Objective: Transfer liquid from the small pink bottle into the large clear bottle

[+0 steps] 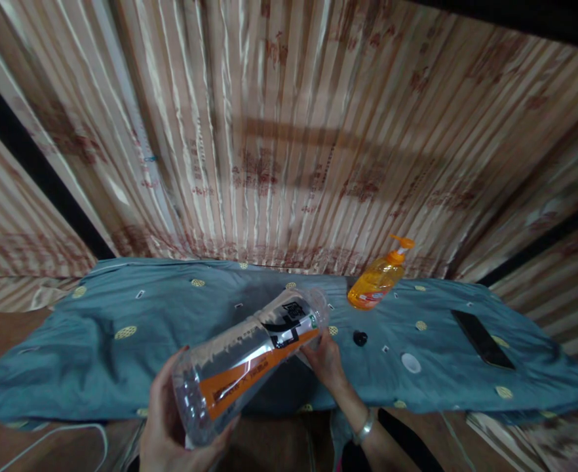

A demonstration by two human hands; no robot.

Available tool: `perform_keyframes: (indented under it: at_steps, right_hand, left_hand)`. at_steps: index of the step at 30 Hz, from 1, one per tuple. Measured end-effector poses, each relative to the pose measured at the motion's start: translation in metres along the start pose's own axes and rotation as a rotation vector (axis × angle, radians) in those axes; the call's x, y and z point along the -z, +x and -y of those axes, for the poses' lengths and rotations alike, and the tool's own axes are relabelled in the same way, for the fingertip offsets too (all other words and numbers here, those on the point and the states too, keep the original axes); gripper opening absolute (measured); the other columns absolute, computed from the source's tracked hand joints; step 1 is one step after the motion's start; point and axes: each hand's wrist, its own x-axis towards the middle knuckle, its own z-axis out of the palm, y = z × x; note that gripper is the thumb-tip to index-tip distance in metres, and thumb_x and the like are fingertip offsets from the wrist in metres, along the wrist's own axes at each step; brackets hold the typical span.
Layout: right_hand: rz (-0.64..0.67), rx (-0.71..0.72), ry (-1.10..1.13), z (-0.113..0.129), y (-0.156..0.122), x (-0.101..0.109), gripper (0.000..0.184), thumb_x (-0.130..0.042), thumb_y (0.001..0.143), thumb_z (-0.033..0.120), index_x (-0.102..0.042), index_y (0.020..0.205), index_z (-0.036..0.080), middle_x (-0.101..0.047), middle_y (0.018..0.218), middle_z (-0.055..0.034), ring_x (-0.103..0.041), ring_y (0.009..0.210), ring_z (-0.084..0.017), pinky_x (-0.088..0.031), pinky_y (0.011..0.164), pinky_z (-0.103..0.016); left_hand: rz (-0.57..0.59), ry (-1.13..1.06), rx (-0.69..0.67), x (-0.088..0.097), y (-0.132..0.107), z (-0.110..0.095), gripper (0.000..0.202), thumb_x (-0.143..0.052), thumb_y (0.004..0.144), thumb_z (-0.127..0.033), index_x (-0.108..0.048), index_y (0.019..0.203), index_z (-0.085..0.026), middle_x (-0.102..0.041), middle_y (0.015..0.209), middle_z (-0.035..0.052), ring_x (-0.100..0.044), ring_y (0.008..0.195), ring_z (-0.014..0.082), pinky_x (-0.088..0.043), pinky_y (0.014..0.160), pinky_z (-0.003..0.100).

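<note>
At the table's near edge, the clear bottle (250, 364) is gripped round its ribbed base by the left hand (171, 426) and held tilted above the blue cloth (97, 354). Its far end is touched by the right hand (326, 360); whether that hand grips it cannot be told. The bottle is judged emptied and probably uncapped, as a black cap (360, 338) and a white lid (411, 362) lie just beyond. A phone (481, 338) is seen near the right edge, and an orange pump bottle (378, 280) at the far edge.
</note>
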Motion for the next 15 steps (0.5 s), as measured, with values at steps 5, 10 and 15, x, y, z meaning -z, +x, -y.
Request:
perform_keyframes:
  at_steps: [5,10,15]
  right_hand:
    - [0.01,0.009,-0.039,-0.0059,-0.0006,-0.0033,0.036,-0.065,0.083,0.048,-0.06,0.104,0.019,-0.076,0.091,-0.0141,-0.075,0.087,-0.035,-0.062,0.079,-0.053]
    - [0.042,0.011,-0.012,-0.004,0.0003,-0.0009,0.036,-0.065,0.085,0.046,-0.061,0.108,0.019,-0.077,0.098,-0.0156,-0.075,0.092,-0.035,-0.062,0.081,-0.052]
    - [0.051,0.032,-0.026,-0.0025,0.0012,0.0009,0.037,-0.067,0.084,0.043,-0.061,0.111,0.018,-0.077,0.1,-0.0152,-0.075,0.093,-0.035,-0.062,0.082,-0.052]
  left_hand:
    - [0.0,0.0,0.015,-0.0002,-0.0005,-0.0006,0.085,-0.087,0.059,-0.043,-0.055,0.136,-0.03,-0.066,0.13,0.0062,-0.069,0.114,0.0333,-0.062,0.093,0.046]
    - [0.02,0.03,-0.005,0.0023,0.0007,0.0014,0.091,-0.086,0.062,-0.042,-0.049,0.144,-0.033,-0.066,0.126,0.0056,-0.071,0.103,0.0306,-0.064,0.087,0.046]
    - [0.019,0.052,-0.019,0.0037,0.0004,0.0057,0.085,-0.084,0.065,-0.041,-0.05,0.143,-0.034,-0.06,0.139,0.0061,-0.064,0.121,0.0349,-0.055,0.104,0.051]
